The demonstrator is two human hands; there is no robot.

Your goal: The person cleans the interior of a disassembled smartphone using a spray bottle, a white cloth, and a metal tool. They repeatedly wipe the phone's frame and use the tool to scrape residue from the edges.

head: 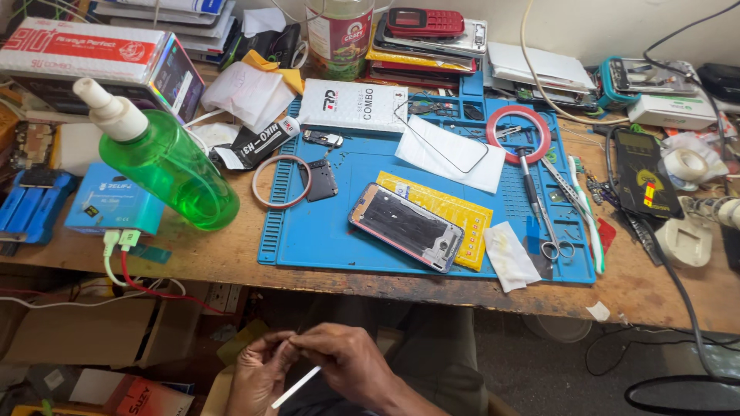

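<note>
Left hand (258, 374) and right hand (347, 362) below bench, fingers pinched closed on thin white strip (297, 387)

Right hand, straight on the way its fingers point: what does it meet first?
The right hand points left, and its fingertips already meet the left hand at the thin white strip they both pinch. Depth looks matched, not certain.

both hands held below bench edge: left hand (258, 374) and right hand (351, 362) pinching a thin white strip (297, 387) between fingertips. on bench above: blue work mat (324, 231) bearing opened phone frame (406, 226), scissors (549, 223); green spray bottle (166, 158) left of mat.
</note>
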